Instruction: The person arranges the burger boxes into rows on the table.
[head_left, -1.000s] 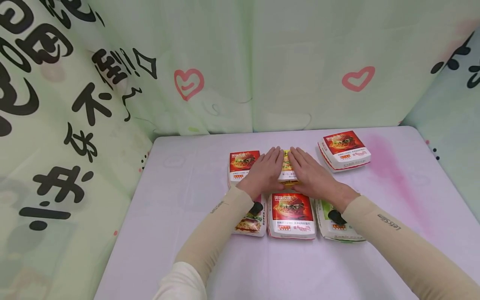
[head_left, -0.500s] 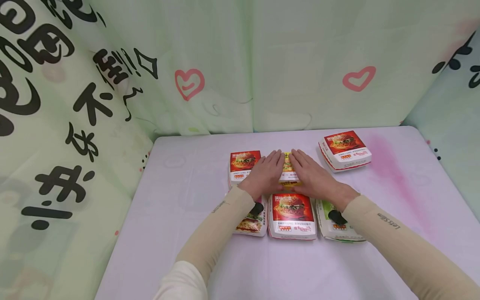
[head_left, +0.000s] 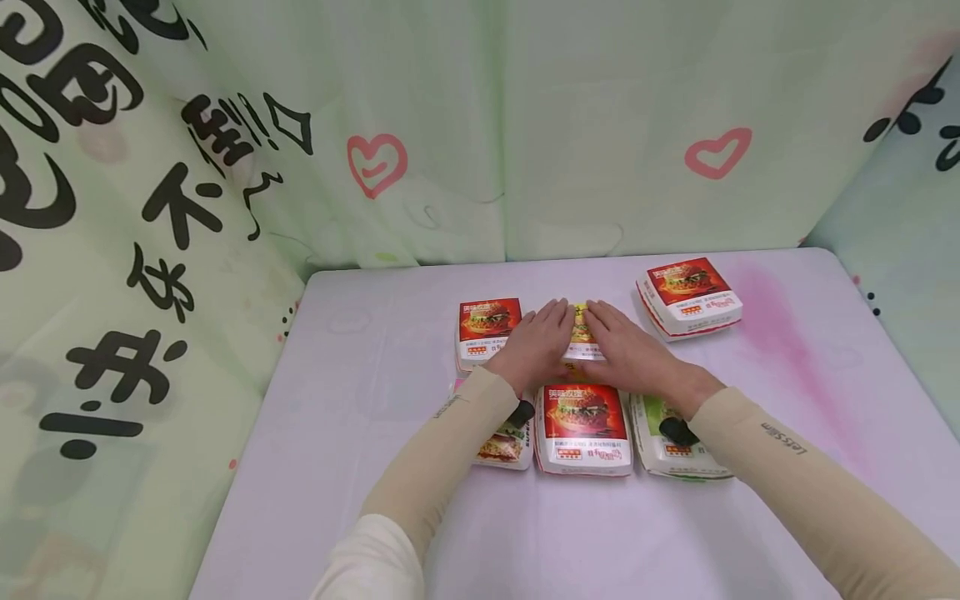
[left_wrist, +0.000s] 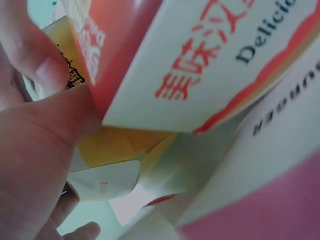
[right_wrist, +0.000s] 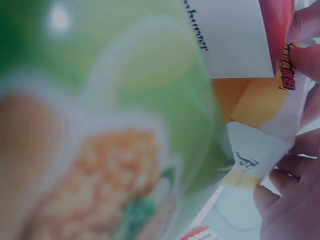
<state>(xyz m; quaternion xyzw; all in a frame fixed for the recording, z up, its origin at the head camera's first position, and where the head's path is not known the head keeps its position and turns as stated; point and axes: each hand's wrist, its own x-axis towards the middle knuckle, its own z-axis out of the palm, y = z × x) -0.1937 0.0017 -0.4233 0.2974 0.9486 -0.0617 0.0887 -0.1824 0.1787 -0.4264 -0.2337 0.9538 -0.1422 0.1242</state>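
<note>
A yellow-and-white burger box (head_left: pixel 583 333) stands in the back row between both hands. My left hand (head_left: pixel 531 350) lies along its left side, fingers straight and pointing away, thumb at the near face. Mirroring it, my right hand (head_left: pixel 633 354) presses the right side with straight fingers. In the left wrist view the left thumb touches the yellow box (left_wrist: pixel 125 145) beside its white flap. Fingers of the right hand (right_wrist: pixel 295 200) show at the flap in the right wrist view. A red-and-white burger box (head_left: pixel 585 427) sits just in front, nearer the body.
A red burger box (head_left: pixel 489 332) adjoins the left hand. Under the left forearm is a pink-edged burger box (head_left: pixel 506 446), partly hidden; under the right, a green burger box (head_left: pixel 678 446). Another red burger box (head_left: pixel 690 296) stands apart, back right. A lilac cloth covers the table (head_left: pixel 360 467).
Both hands have shifted slightly right and toward the body, and the yellow burger box between them has moved a little right. The other boxes stay in place.
</note>
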